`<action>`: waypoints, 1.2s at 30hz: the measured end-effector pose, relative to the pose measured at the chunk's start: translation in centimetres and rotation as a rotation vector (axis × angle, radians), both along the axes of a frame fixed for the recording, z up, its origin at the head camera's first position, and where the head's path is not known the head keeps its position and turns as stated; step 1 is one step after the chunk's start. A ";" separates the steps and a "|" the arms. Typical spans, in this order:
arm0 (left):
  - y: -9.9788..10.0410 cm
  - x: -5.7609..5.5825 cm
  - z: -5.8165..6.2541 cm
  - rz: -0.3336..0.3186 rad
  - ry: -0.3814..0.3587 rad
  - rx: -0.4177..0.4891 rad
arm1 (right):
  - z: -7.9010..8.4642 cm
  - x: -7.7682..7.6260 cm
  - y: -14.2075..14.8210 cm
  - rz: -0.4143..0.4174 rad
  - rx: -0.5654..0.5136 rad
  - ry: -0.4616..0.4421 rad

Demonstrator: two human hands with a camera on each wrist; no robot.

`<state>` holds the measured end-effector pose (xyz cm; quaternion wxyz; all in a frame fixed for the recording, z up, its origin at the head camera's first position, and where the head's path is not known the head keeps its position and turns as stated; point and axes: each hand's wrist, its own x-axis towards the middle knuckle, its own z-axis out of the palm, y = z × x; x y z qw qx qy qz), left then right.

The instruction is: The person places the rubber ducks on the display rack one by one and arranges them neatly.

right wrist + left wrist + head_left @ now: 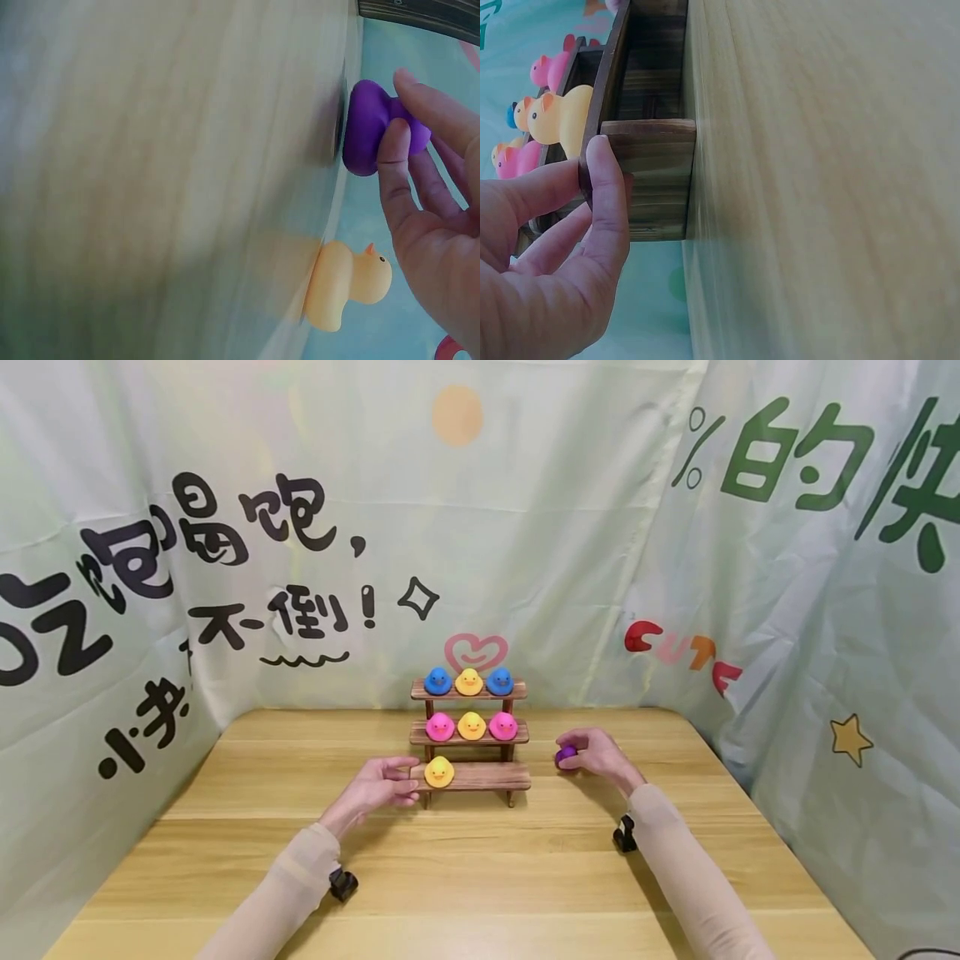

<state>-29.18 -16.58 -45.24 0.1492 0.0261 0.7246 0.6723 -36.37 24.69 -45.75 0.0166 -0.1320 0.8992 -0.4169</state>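
A three-tier wooden stand stands on the table, with my left hand at the left end of its bottom shelf. In the left wrist view that hand pinches the shelf end between thumb and fingers. A yellow rubber duck sits on this shelf close to the fingertips. To the right of the stand, my right hand pinches a purple rubber duck by its head, its base at or just above the table. Another yellow duck rests near it in the right wrist view; the head view hides it.
Blue ducks flank a yellow duck on the top shelf. Pink ducks flank a yellow duck on the middle shelf. Printed cloth walls the wooden table at the back and sides.
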 end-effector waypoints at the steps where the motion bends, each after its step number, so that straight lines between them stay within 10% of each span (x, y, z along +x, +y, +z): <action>1: 0.0 0.0 0.0 0.000 0.001 0.000 | 0.0 0.0 0.0 -0.005 0.005 0.006; 36: 0.0 0.0 0.0 -0.003 0.014 -0.023 | 3.2 4.5 -3.2 0.229 -0.230 -0.052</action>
